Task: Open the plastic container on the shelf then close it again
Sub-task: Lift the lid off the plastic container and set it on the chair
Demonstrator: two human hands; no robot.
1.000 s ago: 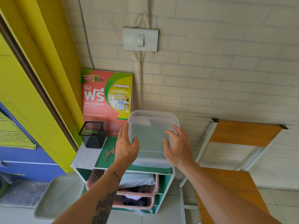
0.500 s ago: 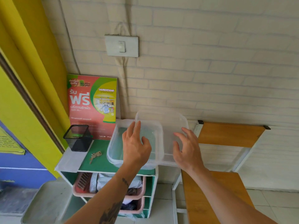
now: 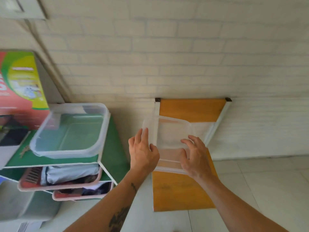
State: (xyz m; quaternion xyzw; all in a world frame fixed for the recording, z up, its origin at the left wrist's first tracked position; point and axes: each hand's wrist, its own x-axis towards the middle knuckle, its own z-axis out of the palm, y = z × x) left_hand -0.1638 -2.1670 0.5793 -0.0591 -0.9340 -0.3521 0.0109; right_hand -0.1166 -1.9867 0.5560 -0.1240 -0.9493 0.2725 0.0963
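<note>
The clear plastic container [image 3: 70, 131] stands open and lidless on the green top of the shelf [image 3: 110, 153] at the left. Its translucent lid [image 3: 170, 131] is held off to the right, over the orange chair. My left hand [image 3: 142, 153] grips the lid's left edge and my right hand [image 3: 195, 156] grips its near right edge. Both hands are well clear of the container.
An orange wooden chair [image 3: 182, 191] with a white frame stands against the brick wall below the lid. Pink baskets [image 3: 58, 183] with clothes fill the shelf's lower levels. A red-green poster [image 3: 21, 91], a black mesh cup [image 3: 10, 129] and keys [image 3: 25, 150] are at the shelf's left.
The lid has come off the container and both hands have carried it right, over the chair. The view has swung right, so the shelf now lies at the left.
</note>
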